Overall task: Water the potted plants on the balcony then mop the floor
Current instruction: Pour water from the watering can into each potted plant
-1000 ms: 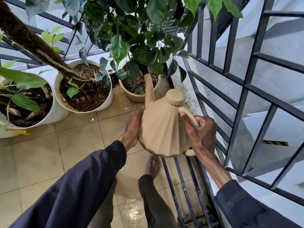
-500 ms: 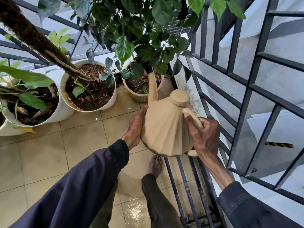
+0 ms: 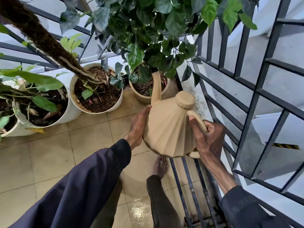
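1. Head view: the beige faceted watering can (image 3: 167, 129) hangs in the air above the tiled floor (image 3: 49, 153), held between both hands close to the dark metal railing (image 3: 256, 89).
2. The right grip (image 3: 208, 140) is closed around the can's looped handle (image 3: 197, 117). Its fingers curl through the loop, and the can's body sits just to its left.
3. The left grip (image 3: 139, 125) is flat and wide, with straight fingers pressed against the can's left side and nothing enclosed.
4. The can tilts forward, away from the person. Its long spout (image 3: 156, 86) reaches over the rim of the ribbed beige pot (image 3: 143, 98), and the dark tip sits among the low leaves above the soil. I cannot tell whether water is running.
5. The round cap (image 3: 185, 100) sits on top of the can.
6. A white pot (image 3: 115, 106) of dark soil stands just left of the beige pot, with a thick brown stem leaning out of it. A second white pot (image 3: 69, 112) stands beside it, further left.
7. A bare foot (image 3: 160, 167) rests on the tiles below the can, and a wet patch (image 3: 139, 211) shines on the floor nearer the person.
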